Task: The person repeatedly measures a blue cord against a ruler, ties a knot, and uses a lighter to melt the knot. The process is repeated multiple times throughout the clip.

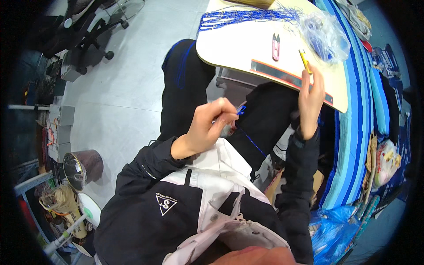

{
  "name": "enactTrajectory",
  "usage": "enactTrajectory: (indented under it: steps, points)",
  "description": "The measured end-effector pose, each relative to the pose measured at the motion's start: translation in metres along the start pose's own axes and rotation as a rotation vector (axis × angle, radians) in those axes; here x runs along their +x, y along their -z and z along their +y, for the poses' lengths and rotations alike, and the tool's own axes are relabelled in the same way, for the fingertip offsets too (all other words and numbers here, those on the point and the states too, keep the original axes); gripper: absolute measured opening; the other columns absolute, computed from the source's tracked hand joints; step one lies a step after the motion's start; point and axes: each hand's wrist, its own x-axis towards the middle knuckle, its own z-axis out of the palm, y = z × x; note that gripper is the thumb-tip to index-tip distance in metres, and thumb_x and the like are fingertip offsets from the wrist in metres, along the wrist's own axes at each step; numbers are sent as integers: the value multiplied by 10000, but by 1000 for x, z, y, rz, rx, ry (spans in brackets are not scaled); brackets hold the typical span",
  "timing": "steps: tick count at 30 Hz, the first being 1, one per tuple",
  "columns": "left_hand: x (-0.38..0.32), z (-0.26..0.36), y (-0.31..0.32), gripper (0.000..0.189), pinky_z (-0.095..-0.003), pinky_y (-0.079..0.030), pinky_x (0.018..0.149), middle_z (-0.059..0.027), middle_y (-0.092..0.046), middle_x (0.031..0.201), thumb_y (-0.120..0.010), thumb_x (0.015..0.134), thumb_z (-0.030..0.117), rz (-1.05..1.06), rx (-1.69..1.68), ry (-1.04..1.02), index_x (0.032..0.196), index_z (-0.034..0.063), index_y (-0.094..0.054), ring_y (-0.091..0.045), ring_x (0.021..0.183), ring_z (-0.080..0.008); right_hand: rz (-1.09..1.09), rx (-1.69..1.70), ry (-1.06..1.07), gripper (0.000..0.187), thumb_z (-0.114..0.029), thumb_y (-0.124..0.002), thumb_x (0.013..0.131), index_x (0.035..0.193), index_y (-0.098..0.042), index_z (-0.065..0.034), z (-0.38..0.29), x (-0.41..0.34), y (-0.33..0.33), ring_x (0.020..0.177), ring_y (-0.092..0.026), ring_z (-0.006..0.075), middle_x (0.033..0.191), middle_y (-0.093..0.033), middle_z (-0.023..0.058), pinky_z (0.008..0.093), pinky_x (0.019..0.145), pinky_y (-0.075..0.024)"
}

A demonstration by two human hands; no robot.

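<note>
My left hand (210, 121) pinches a small loop of blue cord (241, 111) between thumb and forefinger, above my lap. From there a thin beaded blue strand (252, 141) slants down to the right across my dark trousers. At the table's near right side, the fingertips of my right hand (311, 94) are at the lower end of a yellow lighter (304, 61). Whether they grip it is unclear. Pink-handled thread snips (276, 48) lie left of the lighter. A dark ruler with orange edges (281, 74) runs along the table's near edge, partly behind my right hand.
On the cream table (232, 46) lie a bundle of blue beaded strands (245, 18) and a clear plastic bag (326, 36). Loose blue cords (181, 66) drape over my left knee. A striped blue cloth (351, 142) borders the right. A bin (89, 165) stands on the left floor.
</note>
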Motion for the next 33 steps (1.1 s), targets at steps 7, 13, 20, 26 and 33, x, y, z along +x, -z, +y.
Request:
enactTrajectory:
  steps: [7,13,20,26,33]
  points:
    - [34,12,3,117,-195,-375,523,-99,-496,975,-499,951,113,47,-342,85,903,9,-522,-433,631,-76,-527,959,-473,266,-191,-500,954,778,-550,2,-113,-48,31,589,-421,86,653,-468,22,221,535,-346]
    - [48,21,14,116,-357,-531,840,-110,-485,1144,-513,941,156,-8,-585,309,904,51,-544,-546,920,-140,-131,618,-251,129,-27,-674,813,731,-579,1,-94,-17,45,481,-273,6,530,-371,-72,208,440,-197]
    - [59,20,17,126,-405,-421,963,-104,-510,1166,-512,945,196,-6,-746,351,947,83,-569,-499,1060,-165,-479,977,-371,173,-11,-709,752,908,-637,6,-111,-5,10,479,-247,-17,533,-337,-96,182,444,-176]
    - [67,22,16,139,-392,-385,978,-106,-508,1214,-516,943,206,48,-781,360,930,86,-586,-482,1097,-191,-475,850,-243,273,-115,-777,702,904,-618,-25,-123,-5,-6,447,-271,26,492,-288,-27,224,417,-223]
    - [80,23,19,150,-328,-373,946,-101,-524,1165,-547,927,186,155,-792,287,899,58,-620,-483,1048,-166,-511,742,-185,409,-169,-789,699,1003,-551,-34,-120,-5,-21,398,-321,108,473,-331,34,273,405,-294]
